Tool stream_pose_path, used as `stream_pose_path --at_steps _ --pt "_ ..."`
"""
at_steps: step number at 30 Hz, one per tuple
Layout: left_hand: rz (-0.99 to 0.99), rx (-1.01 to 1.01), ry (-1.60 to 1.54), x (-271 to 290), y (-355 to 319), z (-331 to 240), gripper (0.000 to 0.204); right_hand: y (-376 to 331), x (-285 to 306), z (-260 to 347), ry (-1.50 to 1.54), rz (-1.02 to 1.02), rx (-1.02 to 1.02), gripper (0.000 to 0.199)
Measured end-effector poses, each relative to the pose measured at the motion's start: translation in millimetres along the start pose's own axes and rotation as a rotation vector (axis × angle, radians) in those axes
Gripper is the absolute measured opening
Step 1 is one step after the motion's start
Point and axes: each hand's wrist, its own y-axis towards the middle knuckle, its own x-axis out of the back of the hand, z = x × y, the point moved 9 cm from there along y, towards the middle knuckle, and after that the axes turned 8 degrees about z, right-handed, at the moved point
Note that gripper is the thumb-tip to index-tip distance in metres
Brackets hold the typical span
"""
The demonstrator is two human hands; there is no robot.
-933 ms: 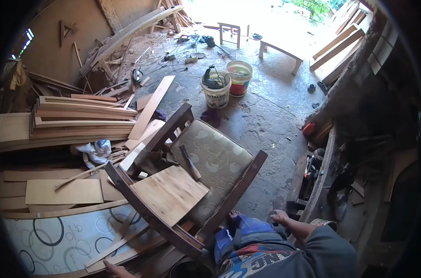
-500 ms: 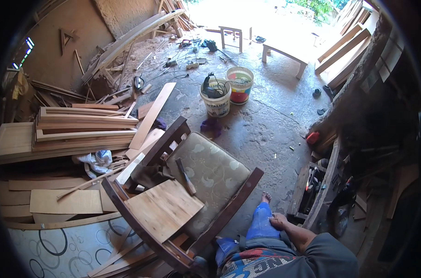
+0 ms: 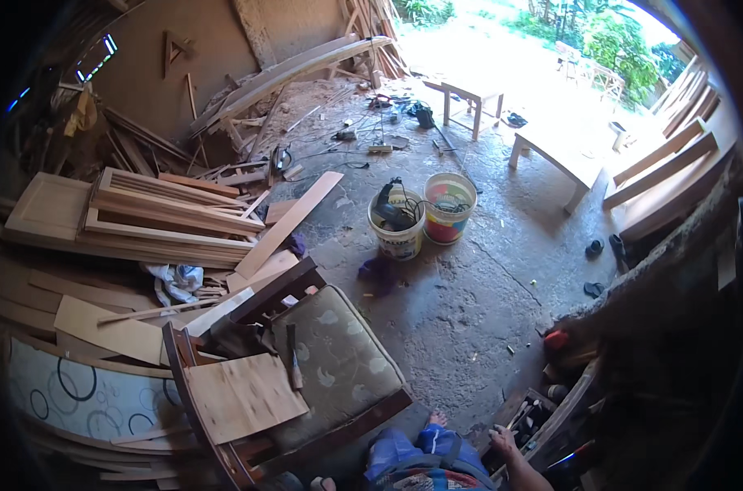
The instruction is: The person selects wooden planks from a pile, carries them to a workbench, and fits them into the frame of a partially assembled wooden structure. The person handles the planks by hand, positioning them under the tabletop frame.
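Right grip (image 3: 502,439): at the near-left edge of the tool box (image 3: 514,403); use it as clock centre, 12 = top of view. Too small and dim to tell whether the fingers are spread, closed or pinching something. Contact with the box: can't tell either.
Left grip: can't find it in this view, so state unknown.
Step in hand: my read, a reach to the tool box.
Next move: calls for picking out one handle among the tools (image 3: 536,416), fingers kept off any edges, knuckles off the box walls.
Tool box: at 2 o'clock, just beside the grip. Long, narrow, open-topped, rough brown wood. Dark inside; tools lie jumbled, single kinds hard to make out.
Rail (image 3: 566,398): worn timber along the box's far side, also 2 o'clock.
Foot (image 3: 437,419): bare, between 9 and 10 o'clock, on the floor.
Chair (image 3: 330,360): near 10 o'clock, dark wood frame, patterned cushion. Pale board (image 3: 244,398) lies across it; a slim dark hand tool (image 3: 294,358) lies just beside the board.
Red item (image 3: 556,339): 1 o'clock, by the wall foot.
Buckets (image 3: 397,237): two, side by side at 11 o'clock; a dark power tool (image 3: 393,211) sits in the left one.
Frame stack (image 3: 171,214): 10 o'clock, well apart, pale wood.
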Motion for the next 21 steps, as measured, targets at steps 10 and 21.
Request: stream_pose_path --at_steps 10,21 --pt "0.109 0.259 0.033 -141.7 -79.3 58.0 0.030 72.2 84.2 -64.6 -0.203 0.051 -0.045 0.029" --pt "0.179 0.313 0.051 -332.9 -84.2 -41.7 0.027 199.3 220.9 116.4 0.112 -0.035 -0.187 0.025"
